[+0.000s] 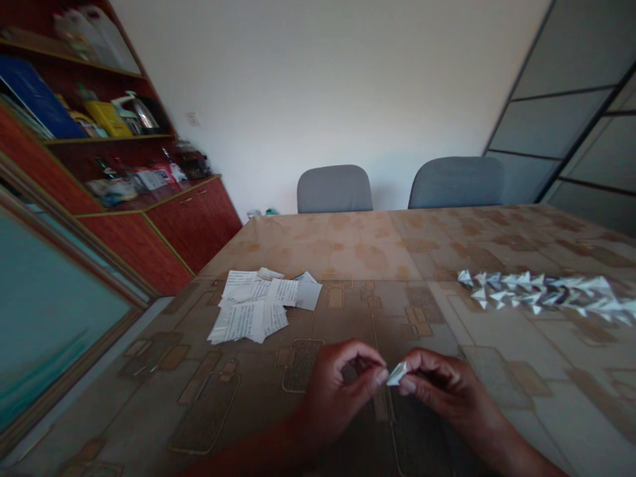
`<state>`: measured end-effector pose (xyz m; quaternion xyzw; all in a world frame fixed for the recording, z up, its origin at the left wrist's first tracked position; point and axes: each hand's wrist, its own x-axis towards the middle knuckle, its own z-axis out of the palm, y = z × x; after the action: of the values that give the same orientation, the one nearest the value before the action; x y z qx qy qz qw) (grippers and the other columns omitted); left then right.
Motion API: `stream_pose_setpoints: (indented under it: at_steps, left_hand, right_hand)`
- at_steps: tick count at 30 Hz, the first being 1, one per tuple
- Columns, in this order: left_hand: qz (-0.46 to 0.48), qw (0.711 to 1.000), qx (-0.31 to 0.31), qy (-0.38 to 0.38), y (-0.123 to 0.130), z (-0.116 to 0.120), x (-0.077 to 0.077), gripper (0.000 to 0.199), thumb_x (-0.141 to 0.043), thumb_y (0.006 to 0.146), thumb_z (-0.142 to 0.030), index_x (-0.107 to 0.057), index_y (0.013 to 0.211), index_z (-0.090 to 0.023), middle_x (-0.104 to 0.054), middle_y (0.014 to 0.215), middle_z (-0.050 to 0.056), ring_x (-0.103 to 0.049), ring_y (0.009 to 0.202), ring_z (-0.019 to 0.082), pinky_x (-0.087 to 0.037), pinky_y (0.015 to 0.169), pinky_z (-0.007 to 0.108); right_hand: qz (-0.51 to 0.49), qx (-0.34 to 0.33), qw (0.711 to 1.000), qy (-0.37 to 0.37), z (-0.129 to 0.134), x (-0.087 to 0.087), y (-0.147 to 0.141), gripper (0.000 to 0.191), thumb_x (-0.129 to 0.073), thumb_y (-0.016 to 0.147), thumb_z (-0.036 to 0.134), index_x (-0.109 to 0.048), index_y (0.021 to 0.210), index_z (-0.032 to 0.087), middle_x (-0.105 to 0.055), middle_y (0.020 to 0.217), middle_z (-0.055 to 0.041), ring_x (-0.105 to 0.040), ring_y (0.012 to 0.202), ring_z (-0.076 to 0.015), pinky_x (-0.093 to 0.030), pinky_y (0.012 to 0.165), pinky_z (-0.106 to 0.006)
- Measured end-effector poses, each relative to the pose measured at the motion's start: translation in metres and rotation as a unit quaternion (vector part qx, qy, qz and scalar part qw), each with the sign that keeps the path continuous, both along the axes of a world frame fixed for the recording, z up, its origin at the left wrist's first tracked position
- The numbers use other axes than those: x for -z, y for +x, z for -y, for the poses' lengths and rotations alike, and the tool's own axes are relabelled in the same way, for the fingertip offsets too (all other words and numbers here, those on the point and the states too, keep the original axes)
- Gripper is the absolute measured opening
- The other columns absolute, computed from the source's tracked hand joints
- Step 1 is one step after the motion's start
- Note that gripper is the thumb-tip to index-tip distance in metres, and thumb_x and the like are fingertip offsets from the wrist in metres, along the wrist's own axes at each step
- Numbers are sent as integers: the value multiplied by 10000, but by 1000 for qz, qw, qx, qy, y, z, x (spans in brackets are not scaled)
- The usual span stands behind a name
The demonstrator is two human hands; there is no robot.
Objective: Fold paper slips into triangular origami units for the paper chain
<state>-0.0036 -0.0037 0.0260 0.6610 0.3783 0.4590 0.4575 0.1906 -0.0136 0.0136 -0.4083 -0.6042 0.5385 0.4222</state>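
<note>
A small folded piece of white paper (397, 373) is pinched between the thumb and fingers of my right hand (444, 384), above the near part of the table. Just left of it, my left hand (345, 381) has thumb and forefinger brought together at the paper's left tip; whether they grip it is too small to tell. Printed paper pieces (253, 305) lie in a loose, overlapping pile on the left. Over on the right, several folded paper pieces (541, 291) with pointed tips form long rows.
A patterned cloth covers the table (368, 245). Beyond its far edge stand two grey chairs (334, 189) (457, 182) by the white wall. A reddish shelf cabinet (193, 215) with bottles, a kettle and boxes is at the left.
</note>
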Motion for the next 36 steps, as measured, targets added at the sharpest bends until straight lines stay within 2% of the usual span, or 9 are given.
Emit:
stream_pose_setpoints:
  at_steps: [2, 8, 19, 25, 31, 36]
  left_hand:
    - [15, 999, 6, 35, -2, -4, -5, 78, -675, 797, -203, -708, 841, -148, -703, 725, 35, -628, 659, 134, -473, 638, 214]
    - [0, 996, 41, 85, -2, -8, -7, 101, -715, 795, -239, -739, 785, -141, -708, 677, 47, -632, 617, 130, -463, 611, 207]
    - [3, 997, 49, 64, -2, -6, -6, 64, -670, 786, -159, -722, 763, -132, -708, 676, 45, -631, 622, 124, -470, 621, 200]
    - [-7, 994, 40, 101, -1, -8, -7, 58, -650, 742, -99, -695, 710, -116, -685, 632, 42, -611, 579, 114, -451, 585, 189]
    - [13, 994, 68, 86, -3, -7, -7, 66, -692, 763, -168, -712, 788, -110, -705, 673, 61, -630, 605, 126, -473, 603, 203]
    - [21, 995, 66, 71, -3, -9, -3, 47, -706, 776, -172, -731, 786, -133, -724, 695, 59, -652, 638, 130, -476, 626, 206]
  right_hand:
    - [-6, 0, 1000, -3, 2, -1, 0, 165, -700, 824, 361, -703, 772, 204, -668, 677, 11, -593, 635, -121, -457, 606, -202]
    - [-13, -26, 999, -14, 6, -4, -4, 161, -706, 821, 348, -702, 749, 203, -656, 637, 23, -578, 591, -107, -434, 571, -189]
    - [17, -57, 998, -12, 7, -13, -1, 228, -658, 858, 381, -700, 741, 189, -674, 663, 1, -609, 639, -121, -444, 615, -200]
    - [12, -79, 996, -34, 7, -14, -1, 235, -649, 862, 396, -695, 763, 188, -671, 679, -5, -609, 648, -125, -449, 622, -210]
    - [21, -85, 996, -36, 6, -10, 0, 239, -648, 860, 402, -695, 776, 183, -665, 682, -9, -593, 640, -128, -431, 607, -219]
    - [23, -86, 995, -41, 6, -11, 0, 253, -644, 859, 414, -691, 773, 181, -668, 682, -13, -596, 646, -133, -435, 617, -224]
